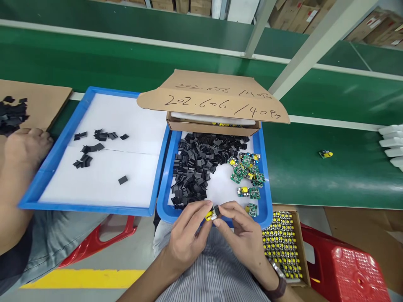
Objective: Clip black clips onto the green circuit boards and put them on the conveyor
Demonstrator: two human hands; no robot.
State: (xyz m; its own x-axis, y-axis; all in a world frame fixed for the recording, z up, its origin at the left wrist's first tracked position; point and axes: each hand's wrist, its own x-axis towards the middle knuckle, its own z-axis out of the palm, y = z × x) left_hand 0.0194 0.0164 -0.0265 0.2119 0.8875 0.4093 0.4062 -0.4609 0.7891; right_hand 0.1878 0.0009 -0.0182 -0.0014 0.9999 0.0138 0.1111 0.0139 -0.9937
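Both my hands meet over my lap at the front rim of a blue tray (263, 184). My left hand (185, 235) and my right hand (242, 230) pinch one small circuit board with a yellow part (211, 214) and a black piece on it between their fingertips. Just beyond my fingers, the tray holds a heap of small black pieces (198, 167) and several green circuit boards (247, 172) on its right side.
A second blue tray (56, 151) with a few black pieces sits to the left, with another person's hand (27, 144) at its corner. A cardboard box (214, 109) stands behind my tray. A box of yellow-topped parts (281, 243) and a red stool (349, 264) are at my right; one board (325, 154) lies on the green belt.
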